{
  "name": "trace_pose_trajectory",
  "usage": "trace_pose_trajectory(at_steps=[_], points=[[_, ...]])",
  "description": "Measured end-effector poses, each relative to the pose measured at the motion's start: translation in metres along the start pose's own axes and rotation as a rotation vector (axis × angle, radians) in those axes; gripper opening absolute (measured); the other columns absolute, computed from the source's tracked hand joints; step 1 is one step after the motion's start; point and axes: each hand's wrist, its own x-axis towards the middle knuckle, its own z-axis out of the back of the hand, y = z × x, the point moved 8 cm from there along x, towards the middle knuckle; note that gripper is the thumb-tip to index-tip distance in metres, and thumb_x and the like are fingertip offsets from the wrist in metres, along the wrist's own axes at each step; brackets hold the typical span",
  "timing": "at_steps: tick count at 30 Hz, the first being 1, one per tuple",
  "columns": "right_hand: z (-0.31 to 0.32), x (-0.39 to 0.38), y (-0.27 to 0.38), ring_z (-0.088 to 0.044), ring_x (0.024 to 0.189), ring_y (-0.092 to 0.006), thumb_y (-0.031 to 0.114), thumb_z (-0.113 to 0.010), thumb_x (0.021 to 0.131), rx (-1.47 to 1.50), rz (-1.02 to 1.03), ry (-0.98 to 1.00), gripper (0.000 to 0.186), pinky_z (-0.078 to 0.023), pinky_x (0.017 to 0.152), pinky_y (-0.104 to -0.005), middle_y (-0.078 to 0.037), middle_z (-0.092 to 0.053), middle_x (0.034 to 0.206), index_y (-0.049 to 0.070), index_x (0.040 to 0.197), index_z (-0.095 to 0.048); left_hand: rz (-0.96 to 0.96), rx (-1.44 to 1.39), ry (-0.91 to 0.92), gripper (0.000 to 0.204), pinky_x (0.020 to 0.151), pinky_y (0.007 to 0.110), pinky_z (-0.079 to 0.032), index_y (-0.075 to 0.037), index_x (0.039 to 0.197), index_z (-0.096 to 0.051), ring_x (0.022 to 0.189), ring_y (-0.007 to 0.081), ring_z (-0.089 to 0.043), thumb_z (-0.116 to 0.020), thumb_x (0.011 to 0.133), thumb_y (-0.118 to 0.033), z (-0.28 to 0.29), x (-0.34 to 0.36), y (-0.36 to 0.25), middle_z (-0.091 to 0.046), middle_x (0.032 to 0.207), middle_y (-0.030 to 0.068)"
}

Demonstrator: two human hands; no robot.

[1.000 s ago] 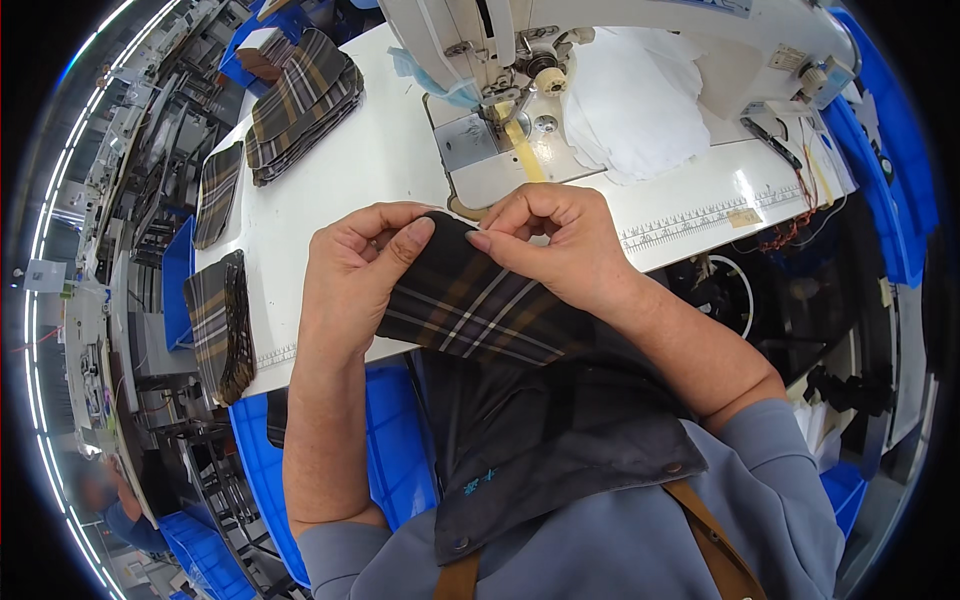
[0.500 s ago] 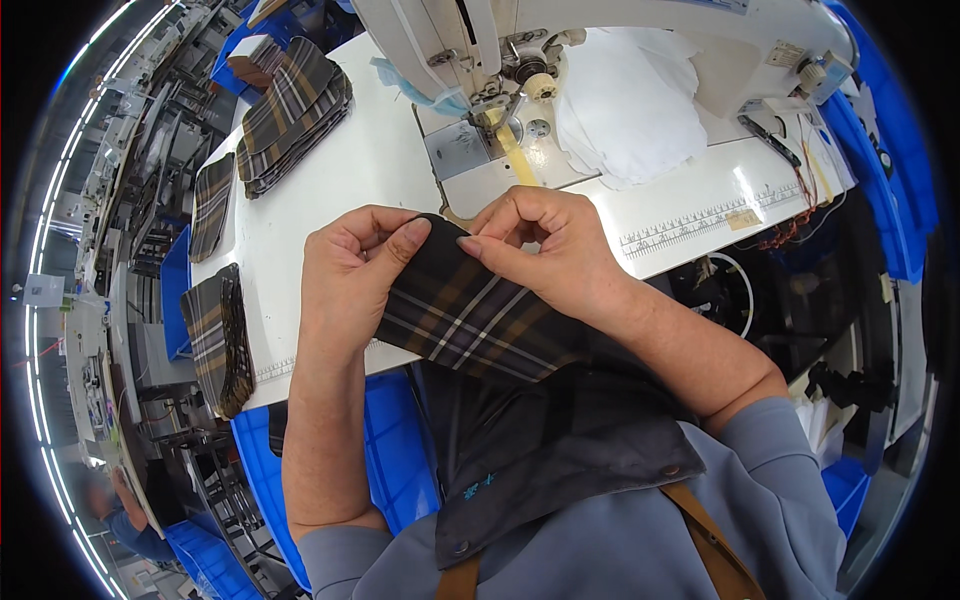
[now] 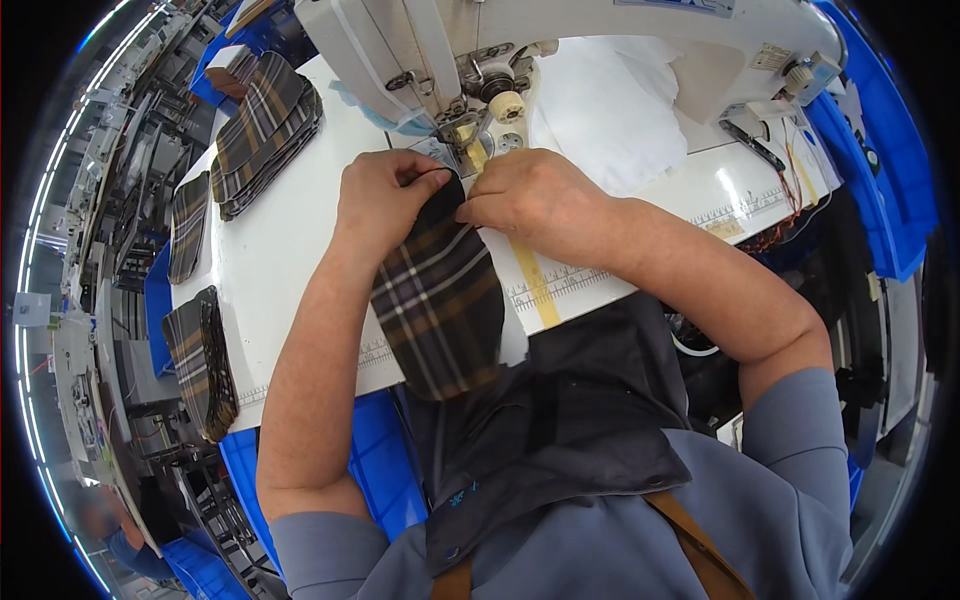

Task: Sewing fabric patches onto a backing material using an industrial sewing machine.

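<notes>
A dark plaid fabric piece (image 3: 440,300) with brown and white stripes hangs over the table's front edge, its far end close to the sewing machine's needle area (image 3: 465,135). My left hand (image 3: 392,200) pinches its far left edge between thumb and fingers. At its far right edge, my right hand (image 3: 535,205) is closed, thumb against fingers, gripping the same piece. Both hands stand just in front of the presser foot, whose exact contact with the cloth is hidden. Yellow tape (image 3: 535,285) runs along the table beside the fabric.
Stacks of plaid pieces (image 3: 262,130) lie on the left of the white table (image 3: 290,280), with another stack (image 3: 200,360) at its left edge. White cloth (image 3: 610,110) lies right of the needle. Thread snips (image 3: 752,145) are at the right. Blue bins (image 3: 385,450) stand below and around.
Both hands have moved forward to the machine with the plaid piece. The piece has turned so that it now runs lengthwise toward me, and the yellow tape shows beside it.
</notes>
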Motion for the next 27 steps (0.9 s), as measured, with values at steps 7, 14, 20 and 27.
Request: trace_pose_trajectory(at_steps=[7, 14, 20, 27], points=[[-0.001, -0.002, -0.013, -0.070, 0.092, -0.0202, 0.015, -0.068, 0.080, -0.195, -0.135, -0.030, 0.015, -0.058, 0.077, -0.0375, -0.001, -0.075, 0.097, 0.013, 0.090, -0.078, -0.029, 0.090, -0.115, 0.021, 0.075, 0.034, -0.059, -0.002, 0.093, -0.082, 0.082, 0.0206, -0.077, -0.086, 0.080, -0.018, 0.001, 0.025, 0.000, -0.080, 0.086, 0.0116], [-0.004, -0.001, -0.023, -0.071, 0.092, -0.0193, 0.015, -0.067, 0.079, -0.243, -0.180, -0.013, 0.015, -0.058, 0.077, -0.0360, 0.001, -0.076, 0.096, 0.012, 0.091, -0.078, -0.090, 0.106, -0.165, 0.037, 0.080, 0.036, -0.061, 0.000, 0.110, -0.074, 0.090, 0.0252, -0.078, -0.087, 0.078, -0.014, 0.003, 0.037, -0.001, -0.080, 0.098, 0.0136], [-0.005, -0.001, -0.021, -0.071, 0.092, -0.0197, 0.015, -0.067, 0.080, -0.261, -0.182, -0.019, 0.015, -0.058, 0.077, -0.0360, 0.000, -0.076, 0.097, 0.012, 0.090, -0.077, -0.139, 0.076, -0.173, 0.038, 0.080, 0.038, -0.060, -0.001, 0.110, -0.075, 0.090, 0.0275, -0.078, -0.088, 0.077, -0.015, 0.003, 0.038, 0.000, -0.079, 0.098, 0.0153], [-0.003, -0.001, -0.019, -0.072, 0.095, -0.0225, 0.014, -0.066, 0.081, -0.245, -0.214, 0.012, 0.015, -0.058, 0.078, -0.0371, -0.004, -0.076, 0.101, 0.010, 0.092, -0.076, -0.387, 0.382, -0.330, 0.034, 0.081, 0.040, -0.057, -0.004, 0.106, -0.076, 0.093, 0.0287, -0.075, -0.087, 0.078, -0.021, 0.016, -0.005, -0.026, -0.077, 0.098, 0.0161]])
